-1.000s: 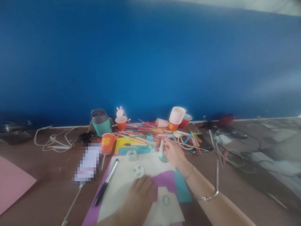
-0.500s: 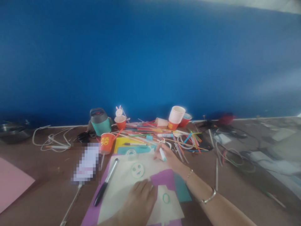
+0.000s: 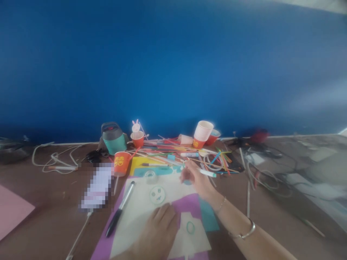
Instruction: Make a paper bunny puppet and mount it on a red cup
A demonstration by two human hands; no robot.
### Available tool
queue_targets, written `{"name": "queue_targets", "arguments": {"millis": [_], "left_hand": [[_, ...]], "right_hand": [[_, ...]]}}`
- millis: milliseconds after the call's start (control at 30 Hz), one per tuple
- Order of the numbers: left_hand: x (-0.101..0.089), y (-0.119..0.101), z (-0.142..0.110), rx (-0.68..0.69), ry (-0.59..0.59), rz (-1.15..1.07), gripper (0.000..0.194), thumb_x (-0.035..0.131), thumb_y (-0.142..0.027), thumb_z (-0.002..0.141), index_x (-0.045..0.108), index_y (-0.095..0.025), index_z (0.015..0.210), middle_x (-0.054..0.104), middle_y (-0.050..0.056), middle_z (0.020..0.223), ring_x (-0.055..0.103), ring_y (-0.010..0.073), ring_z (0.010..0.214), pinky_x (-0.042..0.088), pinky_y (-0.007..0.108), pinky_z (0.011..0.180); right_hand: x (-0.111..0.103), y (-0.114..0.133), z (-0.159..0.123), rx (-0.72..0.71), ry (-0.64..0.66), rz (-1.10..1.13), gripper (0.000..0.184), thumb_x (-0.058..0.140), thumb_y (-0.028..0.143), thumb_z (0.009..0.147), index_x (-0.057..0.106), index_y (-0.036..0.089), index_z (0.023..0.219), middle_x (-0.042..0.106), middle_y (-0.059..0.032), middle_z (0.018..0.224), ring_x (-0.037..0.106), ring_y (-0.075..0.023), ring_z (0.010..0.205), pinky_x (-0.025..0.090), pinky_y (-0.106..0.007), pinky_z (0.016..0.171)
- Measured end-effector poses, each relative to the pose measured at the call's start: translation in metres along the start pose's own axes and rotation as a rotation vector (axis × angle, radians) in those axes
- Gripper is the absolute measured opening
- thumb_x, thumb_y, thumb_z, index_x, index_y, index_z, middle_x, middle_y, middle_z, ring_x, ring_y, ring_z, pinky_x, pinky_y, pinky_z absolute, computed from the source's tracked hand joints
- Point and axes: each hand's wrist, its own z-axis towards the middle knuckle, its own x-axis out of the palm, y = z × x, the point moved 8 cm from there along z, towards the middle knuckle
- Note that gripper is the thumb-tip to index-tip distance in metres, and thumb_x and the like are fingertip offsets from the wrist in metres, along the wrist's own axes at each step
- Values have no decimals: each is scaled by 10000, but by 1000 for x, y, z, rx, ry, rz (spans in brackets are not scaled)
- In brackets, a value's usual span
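Observation:
My left hand (image 3: 159, 229) lies on a white sheet of paper (image 3: 130, 216), its fingers together and slightly bent, just below a small round face drawing (image 3: 157, 195). Over the upper right of this sheet, my right hand (image 3: 193, 177) holds a white marker with a teal end (image 3: 208, 173), which sticks out to the right; the fingers partly hide it. Some teal shows beneath that hand. A cut paper piece with a green ring drawn on it (image 3: 190, 227) lies right of my left hand. A black and silver pen (image 3: 120, 209) rests at the sheet's left edge.
Purple paper (image 3: 187, 206) lies around the white sheet. Farther back are a tape roll (image 3: 150, 176), an orange paper cup (image 3: 121, 164), a teal flask (image 3: 114, 141), stacked cups (image 3: 203, 131) and many coloured sticks. Cables (image 3: 55, 159) and a blurred-out phone (image 3: 97, 187) lie left.
The marker in my right hand has swung from upright to nearly level, its teal end now pointing right. My left hand stays on the paper. The view has shifted slightly.

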Motion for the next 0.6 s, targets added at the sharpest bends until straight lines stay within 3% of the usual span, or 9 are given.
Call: {"name": "queue_targets", "arguments": {"millis": [133,300,367,500,600], "left_hand": [[-6,-1,2,4,-16,-13,227,479,-151,890,563,-167,1100,624,71,981,546,211,890,420,330,732],[-19,-22,-2,181,-111,-111,81,494,-201,906,561,-185,865,544,-3,667,507,164,640,319,288,498],[-19,-26,-2,218,-111,-118,96,500,-240,914,565,-184,872,571,-4,690,519,161,649,330,285,494],[-18,-21,2,190,-116,-77,267,500,-374,923,559,-177,1092,654,35,1066,576,189,896,438,294,702],[-18,-20,2,203,-71,-94,194,485,-332,937,571,-177,1015,662,38,985,577,183,854,422,300,699]], "right_hand": [[3,-26,-4,208,35,204,341,587,543,781,529,225,890,566,27,628,579,-166,620,471,-322,657],[-13,-37,-4,204,-98,236,258,625,440,752,543,200,706,449,44,562,459,-121,530,384,-255,525],[-21,-34,-2,198,-142,308,243,641,398,737,533,196,658,403,56,529,410,-105,492,339,-239,479],[-43,-15,4,150,-213,434,181,679,310,685,539,196,669,397,64,504,393,-100,477,320,-225,443],[-55,-9,2,161,-263,459,187,701,262,654,527,197,676,436,58,509,427,-100,490,347,-217,443]]}}
